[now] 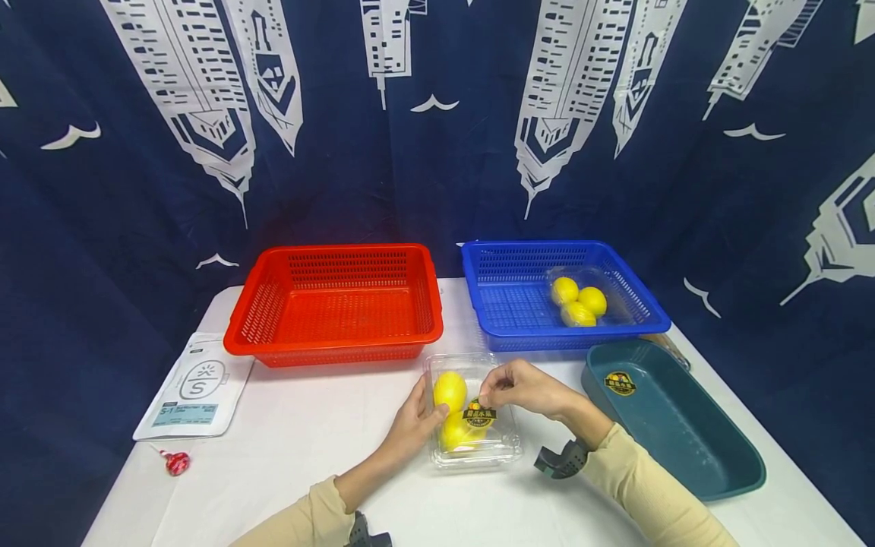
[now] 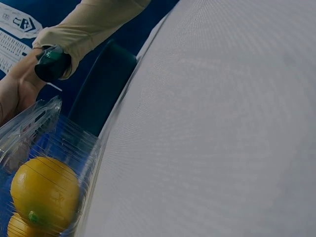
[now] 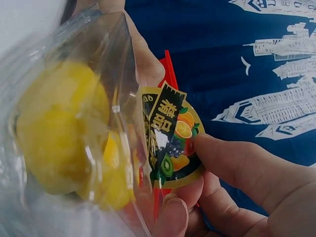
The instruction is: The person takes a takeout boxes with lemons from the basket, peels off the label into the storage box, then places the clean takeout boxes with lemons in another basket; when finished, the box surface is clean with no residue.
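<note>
A clear plastic clamshell box (image 1: 502,448) with yellow lemons (image 1: 450,391) inside sits on the white table. My left hand (image 1: 415,422) grips its left side, thumb over the lid. Above the lid, my right hand (image 1: 522,387) pinches a black-and-gold fruit sticker (image 1: 479,414) by its edge. The right wrist view shows the sticker (image 3: 170,138) between thumb and finger, its far edge against the box's plastic; how much is stuck cannot be told. In the left wrist view a lemon (image 2: 44,195) shows through the box wall, and my left hand is out of sight.
Behind the box stand a red basket (image 1: 335,353) and a blue basket (image 1: 492,334) holding another lemon box (image 1: 618,308). On the right lies a teal tray (image 1: 704,433) with a similar sticker (image 1: 620,383) on its edge. A white pouch (image 1: 198,387) and red lollipop (image 1: 177,463) lie left.
</note>
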A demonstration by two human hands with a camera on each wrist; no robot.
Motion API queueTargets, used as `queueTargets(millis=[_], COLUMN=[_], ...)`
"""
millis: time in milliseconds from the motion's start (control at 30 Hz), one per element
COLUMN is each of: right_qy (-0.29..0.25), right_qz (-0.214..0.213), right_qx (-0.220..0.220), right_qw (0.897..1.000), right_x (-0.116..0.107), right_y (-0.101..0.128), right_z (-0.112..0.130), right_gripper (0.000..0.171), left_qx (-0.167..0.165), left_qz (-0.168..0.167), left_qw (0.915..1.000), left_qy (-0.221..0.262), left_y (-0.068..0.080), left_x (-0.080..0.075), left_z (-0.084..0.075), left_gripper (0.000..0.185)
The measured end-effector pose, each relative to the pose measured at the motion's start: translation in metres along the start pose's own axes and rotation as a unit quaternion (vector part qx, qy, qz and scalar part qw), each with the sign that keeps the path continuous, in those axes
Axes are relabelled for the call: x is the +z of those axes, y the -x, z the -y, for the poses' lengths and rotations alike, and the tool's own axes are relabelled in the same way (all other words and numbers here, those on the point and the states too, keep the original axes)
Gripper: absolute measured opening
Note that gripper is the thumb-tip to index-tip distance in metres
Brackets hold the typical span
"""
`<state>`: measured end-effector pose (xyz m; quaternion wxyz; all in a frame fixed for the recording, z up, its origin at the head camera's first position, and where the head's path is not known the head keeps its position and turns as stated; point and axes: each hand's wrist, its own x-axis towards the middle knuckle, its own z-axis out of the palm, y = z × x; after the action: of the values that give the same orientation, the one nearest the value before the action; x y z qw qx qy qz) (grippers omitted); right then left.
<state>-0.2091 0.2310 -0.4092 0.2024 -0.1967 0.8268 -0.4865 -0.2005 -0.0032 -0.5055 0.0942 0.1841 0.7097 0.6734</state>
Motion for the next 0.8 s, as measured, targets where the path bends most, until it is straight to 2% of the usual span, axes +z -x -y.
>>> queueTargets(millis=[800], right_qy=[-0.017], right_qz=[0.011], right_qx=[-0.002], right_qw=[1.000], right_x=[-0.0022], right_y=[-0.0003], right_z=[-0.0007], right_gripper=[0.019], left_qx=[-0.005], left_qz=[-0.004], left_qw=[1.0000], left_qy=[0.001], left_y=[0.0009], left_x=[0.0008], left_z=[-0.0028], left_gripper=[0.079])
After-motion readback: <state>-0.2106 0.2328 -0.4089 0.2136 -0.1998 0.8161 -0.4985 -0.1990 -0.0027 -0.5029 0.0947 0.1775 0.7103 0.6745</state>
